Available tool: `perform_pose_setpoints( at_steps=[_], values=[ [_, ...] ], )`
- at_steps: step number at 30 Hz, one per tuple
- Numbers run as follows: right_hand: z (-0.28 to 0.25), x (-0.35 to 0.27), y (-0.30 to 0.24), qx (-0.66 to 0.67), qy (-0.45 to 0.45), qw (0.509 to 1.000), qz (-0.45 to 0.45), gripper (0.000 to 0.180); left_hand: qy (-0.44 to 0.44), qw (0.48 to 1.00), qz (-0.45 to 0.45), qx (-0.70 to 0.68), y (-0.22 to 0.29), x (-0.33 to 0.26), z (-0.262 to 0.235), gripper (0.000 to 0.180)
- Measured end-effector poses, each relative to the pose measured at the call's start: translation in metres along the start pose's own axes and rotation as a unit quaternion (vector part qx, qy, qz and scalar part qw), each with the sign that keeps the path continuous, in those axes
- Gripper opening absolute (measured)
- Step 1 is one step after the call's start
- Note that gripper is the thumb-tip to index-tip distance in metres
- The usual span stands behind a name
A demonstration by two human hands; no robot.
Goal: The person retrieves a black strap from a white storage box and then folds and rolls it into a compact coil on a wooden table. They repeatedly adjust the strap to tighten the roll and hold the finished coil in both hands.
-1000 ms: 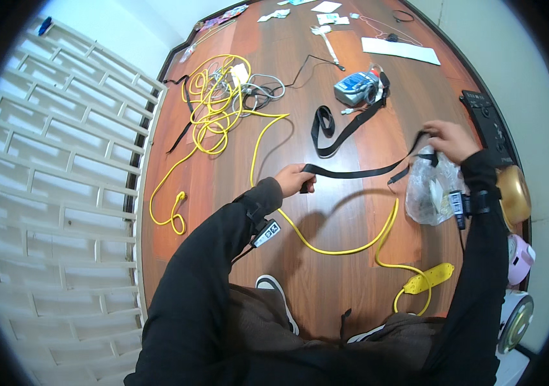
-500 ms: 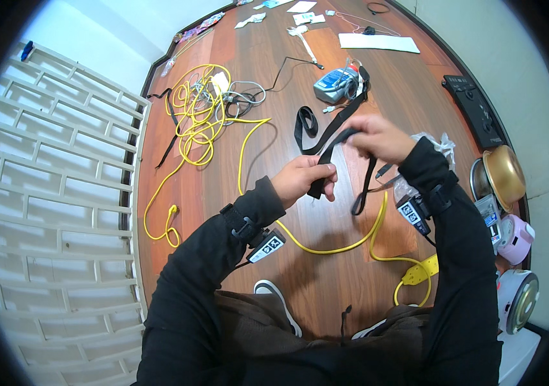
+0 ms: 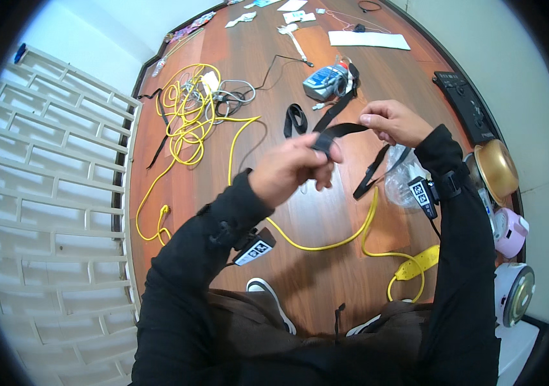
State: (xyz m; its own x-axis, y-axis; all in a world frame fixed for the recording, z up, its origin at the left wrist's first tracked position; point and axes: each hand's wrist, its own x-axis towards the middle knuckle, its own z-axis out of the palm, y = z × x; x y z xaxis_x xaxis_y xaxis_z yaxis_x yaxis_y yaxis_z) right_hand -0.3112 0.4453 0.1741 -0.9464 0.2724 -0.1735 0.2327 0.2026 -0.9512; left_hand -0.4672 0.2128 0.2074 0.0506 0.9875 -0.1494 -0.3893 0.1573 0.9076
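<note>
Step in hand: folding or gathering a black strap between both hands, held up above the wooden worktop; by my reading the fold is only begun.
Left hand: fingers pressed together, pinching the near end of the black strap at its thumb and fingertips.
Right hand: fingers curled, pinching the far end of the same stretch; from it the strap's free tail hangs down toward the worktop.
Strap's place: in the air between the two hands, with another run of it lying on the worktop beyond, leading to a small blue-and-grey device.
Beside the strap: a clear plastic bag lies just right of the hanging tail; a yellow cable curves under the strap and ends in a yellow power strip nearer the person.
Further from the strap: a tangle of yellow and grey cords well to its left.
Next move, as I judge it: bring the hands together without losing either pinch, and keep the loose tail off the yellow cable.
</note>
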Motion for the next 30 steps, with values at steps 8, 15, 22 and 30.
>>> perform_pose_setpoints(
  at_steps=[8,15,22,30],
  values=[
    [-0.008,-0.013,-0.035,-0.01,-0.051,0.996,-0.067,0.026,-0.02,0.981,0.177,-0.077,0.042,-0.015,-0.001,0.035],
    [0.032,-0.017,-0.065,0.009,-0.105,0.982,-0.158,0.048,0.008,0.987,0.125,-0.098,0.031,-0.009,0.016,0.036],
    [0.043,-0.006,-0.051,0.029,-0.007,0.976,-0.217,0.023,-0.034,0.973,0.096,-0.208,0.031,-0.01,0.016,0.032],
    [0.05,-0.002,-0.046,0.011,-0.125,0.987,-0.098,0.028,-0.024,0.983,0.114,-0.14,0.028,-0.005,0.016,0.029]
  ],
)
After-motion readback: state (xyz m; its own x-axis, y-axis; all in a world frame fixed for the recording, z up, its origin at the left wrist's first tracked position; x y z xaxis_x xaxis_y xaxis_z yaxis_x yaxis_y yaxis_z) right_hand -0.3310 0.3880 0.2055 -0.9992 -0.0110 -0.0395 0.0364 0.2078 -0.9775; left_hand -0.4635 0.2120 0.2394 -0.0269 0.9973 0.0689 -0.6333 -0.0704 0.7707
